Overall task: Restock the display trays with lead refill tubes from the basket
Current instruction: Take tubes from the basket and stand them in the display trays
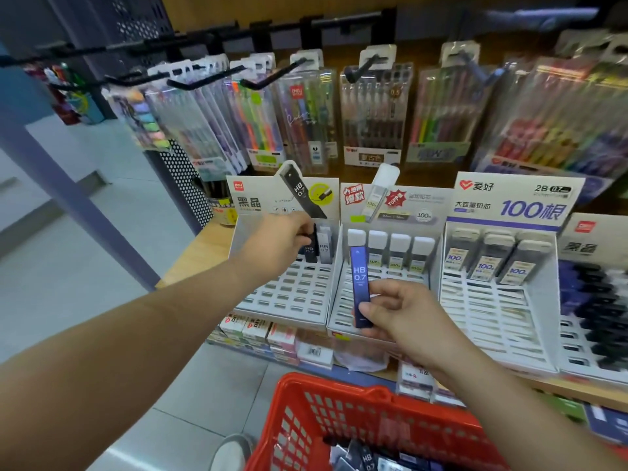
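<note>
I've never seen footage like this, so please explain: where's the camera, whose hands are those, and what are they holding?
There is no machine here: this single picture comes from a wide-angle camera worn on a person's head, looking forward and down, so the two bare arms are the wearer's own. The left hand pinches a black HB 0.7 lead tube at the back row of the left display tray. The right hand holds a blue HB 0.7 lead tube upright in front of the middle display tray. Below is a red basket holding more tubes. Pen packs hang behind.
</note>
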The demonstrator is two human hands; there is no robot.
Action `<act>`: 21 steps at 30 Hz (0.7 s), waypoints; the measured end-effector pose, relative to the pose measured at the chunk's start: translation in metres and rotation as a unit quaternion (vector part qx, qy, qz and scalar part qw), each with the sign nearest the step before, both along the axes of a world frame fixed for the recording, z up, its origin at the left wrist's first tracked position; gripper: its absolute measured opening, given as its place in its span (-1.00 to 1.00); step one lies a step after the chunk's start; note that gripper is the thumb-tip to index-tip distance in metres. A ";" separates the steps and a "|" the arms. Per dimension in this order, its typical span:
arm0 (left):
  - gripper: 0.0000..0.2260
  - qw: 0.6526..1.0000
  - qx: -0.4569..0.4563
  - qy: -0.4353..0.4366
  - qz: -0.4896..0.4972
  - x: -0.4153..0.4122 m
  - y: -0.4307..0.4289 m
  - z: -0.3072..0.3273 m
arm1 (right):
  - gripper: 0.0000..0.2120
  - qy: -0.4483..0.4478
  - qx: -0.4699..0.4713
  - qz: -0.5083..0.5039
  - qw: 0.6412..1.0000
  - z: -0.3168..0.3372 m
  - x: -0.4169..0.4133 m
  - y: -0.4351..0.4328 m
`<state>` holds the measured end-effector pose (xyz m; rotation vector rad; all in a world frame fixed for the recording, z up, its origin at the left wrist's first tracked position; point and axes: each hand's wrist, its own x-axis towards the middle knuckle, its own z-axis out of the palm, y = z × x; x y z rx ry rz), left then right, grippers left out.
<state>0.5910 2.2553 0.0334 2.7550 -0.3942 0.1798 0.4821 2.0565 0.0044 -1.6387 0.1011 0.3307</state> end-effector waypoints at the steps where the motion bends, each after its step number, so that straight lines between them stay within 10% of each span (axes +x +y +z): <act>1: -0.87 1.000 -0.008 -0.005 0.003 0.000 0.000 -0.002 | -0.83 -0.001 0.006 -0.001 1.000 0.000 0.001 0.002; 6: -0.83 0.999 -0.010 -0.047 0.012 0.003 0.002 0.002 | -0.80 -0.013 0.020 -0.014 1.000 -0.003 0.004 0.012; 10: -0.73 0.922 -0.300 0.244 0.023 -0.016 -0.009 0.026 | -0.80 -0.031 -0.016 -0.002 0.999 -0.003 0.005 0.018; 12: -0.77 0.903 -0.287 0.319 -0.030 -0.028 -0.011 0.033 | -0.79 -0.048 -0.037 0.013 0.998 -0.004 0.006 0.024; 16: -0.88 0.922 -0.277 0.271 -0.021 -0.030 -0.002 0.042 | -0.77 -0.108 -0.135 0.021 0.985 -0.008 0.009 0.035; 21: -0.90 0.961 -0.241 0.122 0.053 0.001 0.047 0.052 | -0.56 -0.225 -0.434 0.162 0.857 -0.014 0.002 0.042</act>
